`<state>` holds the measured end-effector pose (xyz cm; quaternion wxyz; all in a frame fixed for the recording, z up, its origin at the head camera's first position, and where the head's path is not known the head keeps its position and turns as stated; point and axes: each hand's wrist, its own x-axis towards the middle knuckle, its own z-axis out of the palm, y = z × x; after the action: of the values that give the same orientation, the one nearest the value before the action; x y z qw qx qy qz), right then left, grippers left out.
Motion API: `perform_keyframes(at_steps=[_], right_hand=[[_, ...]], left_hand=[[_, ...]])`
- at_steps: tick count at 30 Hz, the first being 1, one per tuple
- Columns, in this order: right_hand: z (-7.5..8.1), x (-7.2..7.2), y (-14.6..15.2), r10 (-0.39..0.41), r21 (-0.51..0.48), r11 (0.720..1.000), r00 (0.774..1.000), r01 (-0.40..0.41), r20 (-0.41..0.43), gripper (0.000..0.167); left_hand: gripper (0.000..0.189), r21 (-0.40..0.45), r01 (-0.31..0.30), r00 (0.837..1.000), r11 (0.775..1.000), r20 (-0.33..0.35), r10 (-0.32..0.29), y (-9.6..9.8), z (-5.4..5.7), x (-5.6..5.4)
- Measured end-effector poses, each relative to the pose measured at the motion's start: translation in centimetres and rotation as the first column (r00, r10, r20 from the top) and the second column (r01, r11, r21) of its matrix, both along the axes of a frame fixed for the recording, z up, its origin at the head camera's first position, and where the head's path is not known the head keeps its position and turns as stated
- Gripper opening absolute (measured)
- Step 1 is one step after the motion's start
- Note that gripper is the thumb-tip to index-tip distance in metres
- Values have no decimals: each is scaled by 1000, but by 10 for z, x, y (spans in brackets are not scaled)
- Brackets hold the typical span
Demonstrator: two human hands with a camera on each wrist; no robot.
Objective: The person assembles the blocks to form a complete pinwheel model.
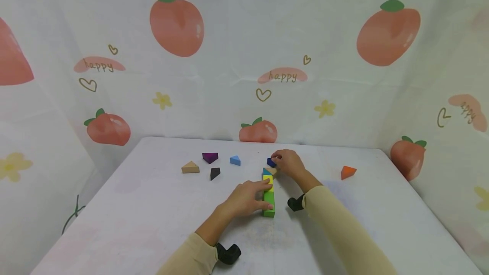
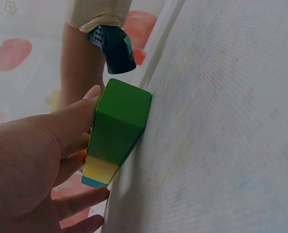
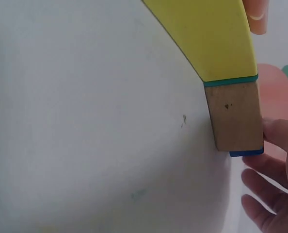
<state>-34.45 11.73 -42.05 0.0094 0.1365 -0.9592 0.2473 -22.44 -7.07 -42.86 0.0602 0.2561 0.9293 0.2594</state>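
Observation:
A row of wooden blocks runs away from me in the head view: a green block [image 1: 269,203], a yellow block [image 1: 268,183], a blue-teal triangular block [image 1: 266,172] and a natural wood block [image 1: 271,170] behind it. My left hand [image 1: 246,198] rests along the row from the left, thumb on the green block and fingers spread by the yellow one. At the far end, my right hand [image 1: 289,162] pinches a dark blue block [image 1: 271,163]. In the right wrist view this block's blue edge [image 3: 247,153] shows against the wood block [image 3: 235,116], right by the fingertips.
Left of the row lie a wood triangle [image 1: 190,167], a purple block [image 1: 210,157], a black block [image 1: 215,173] and a light blue triangle [image 1: 235,160]. An orange block [image 1: 348,172] sits at the right. A fruit-print curtain [image 1: 229,54] hangs behind the white table [image 1: 153,207].

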Motion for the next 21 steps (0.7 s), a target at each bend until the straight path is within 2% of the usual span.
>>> perform_keyframes(at_steps=[4,9,17,21], right_hand=[[1,1,0,22,-44,999,999,-20,42,20],[0,0,1,50,-53,998,996,-46,69,20],[-2,0,1,-37,-81,996,993,46,108,23],[-2,0,0,-52,-105,992,992,64,111,23]], left_hand=[[62,-4,0,1000,1000,-4,0,0,0,0],[62,-4,-5,1000,1000,3,5,1,1,0],[62,-17,-9,1000,1000,6,9,2,3,1],[62,-20,-13,1000,1000,13,14,2,3,1]])
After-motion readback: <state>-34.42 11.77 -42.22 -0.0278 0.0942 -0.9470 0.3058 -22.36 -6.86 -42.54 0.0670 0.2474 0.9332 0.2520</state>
